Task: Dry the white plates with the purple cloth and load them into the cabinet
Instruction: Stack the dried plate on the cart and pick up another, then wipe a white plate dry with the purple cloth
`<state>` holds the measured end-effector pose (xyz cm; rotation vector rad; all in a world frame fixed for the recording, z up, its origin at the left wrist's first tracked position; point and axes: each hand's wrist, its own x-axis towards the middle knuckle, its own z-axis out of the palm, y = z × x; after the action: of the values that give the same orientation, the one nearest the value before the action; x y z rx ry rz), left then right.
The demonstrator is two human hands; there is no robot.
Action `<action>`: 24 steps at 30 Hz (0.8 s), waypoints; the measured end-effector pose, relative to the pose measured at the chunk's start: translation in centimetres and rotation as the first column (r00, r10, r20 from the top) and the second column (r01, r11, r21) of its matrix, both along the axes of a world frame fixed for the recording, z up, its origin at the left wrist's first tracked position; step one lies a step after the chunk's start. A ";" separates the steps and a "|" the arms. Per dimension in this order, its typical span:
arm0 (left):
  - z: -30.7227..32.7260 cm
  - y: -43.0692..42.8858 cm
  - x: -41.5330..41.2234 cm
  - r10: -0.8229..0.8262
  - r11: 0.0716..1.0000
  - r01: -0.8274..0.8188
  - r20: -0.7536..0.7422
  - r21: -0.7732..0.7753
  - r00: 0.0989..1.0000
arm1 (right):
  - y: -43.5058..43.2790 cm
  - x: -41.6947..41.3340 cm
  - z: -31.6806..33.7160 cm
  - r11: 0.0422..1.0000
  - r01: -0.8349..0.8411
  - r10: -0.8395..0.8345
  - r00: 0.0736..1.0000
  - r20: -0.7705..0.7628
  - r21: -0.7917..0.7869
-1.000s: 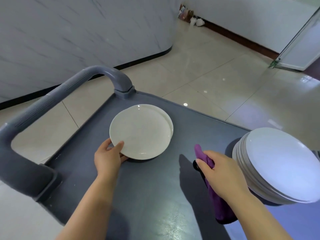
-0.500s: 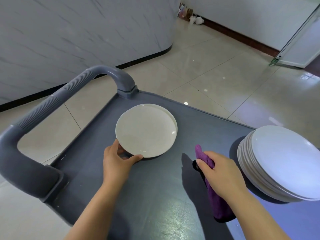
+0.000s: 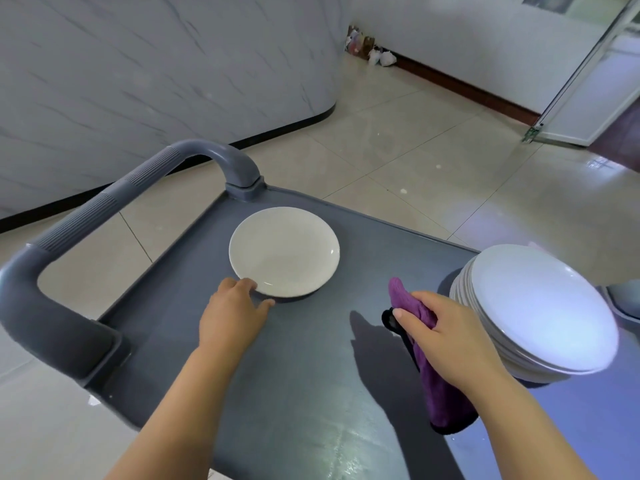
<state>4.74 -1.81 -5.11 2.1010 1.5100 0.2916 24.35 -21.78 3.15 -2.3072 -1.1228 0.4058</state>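
Left hand sits at near-left rim of single plate, fingers loosely curled, fingertips touching rim, thumb lying along near edge just beside it. Cannot tell if it actually grips the plate or only touches it. Plate lies flat, face up, on grey cart top, toward far-left part, near base of handle.

Right hand clamps purple cloth, fingers wrapped over it, thumb on left side. Cloth bunched; top end sticks out past fingers, lower end trails toward the person under the wrist, black trim along its edge. Cloth low over cart top; contact with the surface unclear.

Stack of white plates on right side of cart, just beside right hand, overhanging far-right edge in this view. Stack and single plate well apart, cloth between them.

Handle is grey, ribbed grip, loops round left end of cart. Beige tile floor beyond, marbled white wall upper left, white door frame upper right.
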 end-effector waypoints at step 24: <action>2.7 -20.0 15.1 -0.349 0.910 0.380 0.186 -0.166 0.918 | -23.4 11.2 0.3 0.952 0.234 -0.244 0.969 -0.026 -0.197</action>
<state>19.82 -21.80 -2.41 2.0942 0.9861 0.1499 35.56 -45.20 3.47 -2.5490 -0.7955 0.4937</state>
